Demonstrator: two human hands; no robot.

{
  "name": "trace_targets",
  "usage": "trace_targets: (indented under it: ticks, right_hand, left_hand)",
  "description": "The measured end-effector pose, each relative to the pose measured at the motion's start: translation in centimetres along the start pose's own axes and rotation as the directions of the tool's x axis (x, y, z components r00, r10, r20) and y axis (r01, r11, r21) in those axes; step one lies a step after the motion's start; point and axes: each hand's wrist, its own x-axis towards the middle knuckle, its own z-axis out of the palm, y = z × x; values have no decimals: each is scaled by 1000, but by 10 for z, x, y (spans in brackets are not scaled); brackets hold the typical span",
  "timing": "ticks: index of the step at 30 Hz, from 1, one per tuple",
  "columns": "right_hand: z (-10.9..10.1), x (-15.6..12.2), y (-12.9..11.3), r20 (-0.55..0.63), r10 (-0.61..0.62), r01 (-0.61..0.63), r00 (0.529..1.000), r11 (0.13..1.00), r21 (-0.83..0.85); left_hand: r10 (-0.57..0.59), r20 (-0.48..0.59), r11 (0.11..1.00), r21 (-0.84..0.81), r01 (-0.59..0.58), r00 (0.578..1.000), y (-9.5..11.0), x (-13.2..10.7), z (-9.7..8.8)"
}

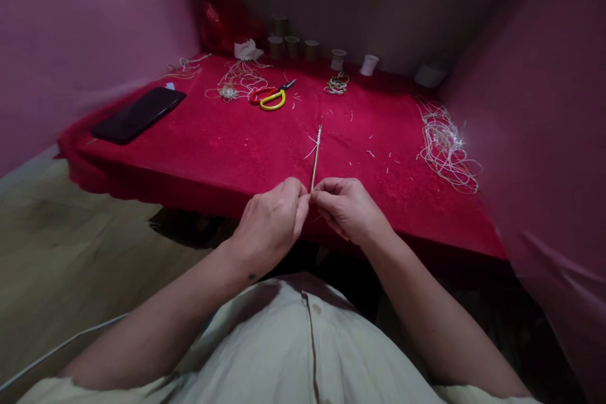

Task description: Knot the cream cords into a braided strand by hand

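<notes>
Centrally, at the near edge of the red-covered worktop (203,139), a thin braided cord (315,159) ran away from the person, its far end lying on the cloth and its near end between the two hands. The left hand (279,209) was closed, thumb and fingers pinching that near end. The right hand (348,207) pinched at the same spot, just beside it, its other fingers curled under. Two short strands stuck out to the left of the cord partway along. Beyond it, a little left, lay scissors (279,93) with one red and one yellow handle. A dark phone (139,115) lay far to the left, a loose tangle of pale cord (447,146) to the right, and thread spools (311,50) stood along the far edge.
</notes>
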Motion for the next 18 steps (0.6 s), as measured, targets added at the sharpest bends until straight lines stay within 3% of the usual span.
trace_targets:
  ticks: [4, 12, 16, 18]
  right_hand:
    - [-2, 1, 3, 28, -17, 16, 999, 1000, 20]
    - [-7, 2, 6, 87, -38, 33, 996, 998, 54]
    - [-8, 2, 7, 81, -54, 50, 995, 998, 43]
    - [-8, 1, 8, 84, -65, 62, 994, 997, 42]
  left_hand:
    - [-6, 26, 983, -182, 10, 1000, 1, -7, 8]
    - [121, -55, 987, -103, -126, 991, 0, -15, 29]
    - [252, 173, 952, -224, -211, 952, -8, -15, 13]
    - [242, 225, 937, -307, -167, 944, -11, -13, -2]
